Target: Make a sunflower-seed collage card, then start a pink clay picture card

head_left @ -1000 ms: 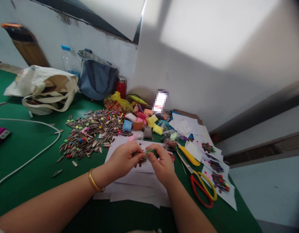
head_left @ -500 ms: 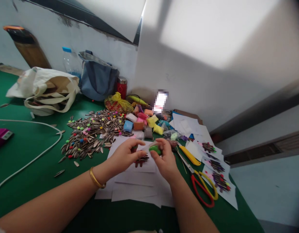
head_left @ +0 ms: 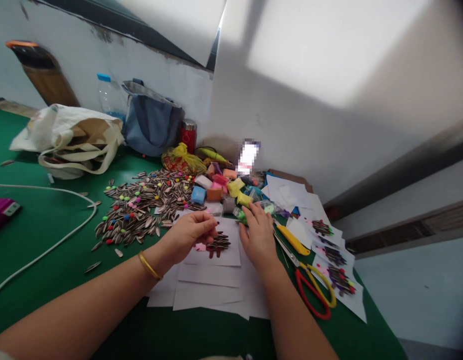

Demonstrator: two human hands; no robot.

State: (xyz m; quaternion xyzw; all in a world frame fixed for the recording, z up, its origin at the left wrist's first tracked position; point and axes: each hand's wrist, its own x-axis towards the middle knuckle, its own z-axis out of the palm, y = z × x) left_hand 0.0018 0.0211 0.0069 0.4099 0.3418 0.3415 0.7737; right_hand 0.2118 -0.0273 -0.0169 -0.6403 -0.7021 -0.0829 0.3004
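My left hand (head_left: 189,237) is closed in a pinch above a sheet of white paper (head_left: 227,256); whatever its fingertips hold is hidden. On that sheet, just under the hand, lies a hedgehog-like figure of striped sunflower seeds (head_left: 220,242), with pink and brown clay parts. My right hand (head_left: 257,239) has its fingers stretched out, palm down, right of the figure. By its fingertips lies a packet of green clay (head_left: 241,215), partly covered by the hand. More white sheets (head_left: 212,295) are stacked beneath.
A heap of sunflower seeds with coloured bits (head_left: 144,202) spreads at left. Behind sit clay packets (head_left: 215,194) and a glowing phone (head_left: 248,156). Scissors (head_left: 310,282), a yellow cutter (head_left: 293,240) and several seed figures (head_left: 340,277) lie at right. Bags (head_left: 152,120) stand at the back left.
The green clay packet was between my hands; now it lies by the clay pile. My right hand has opened and turned palm down. My left hand has drawn its fingers together.
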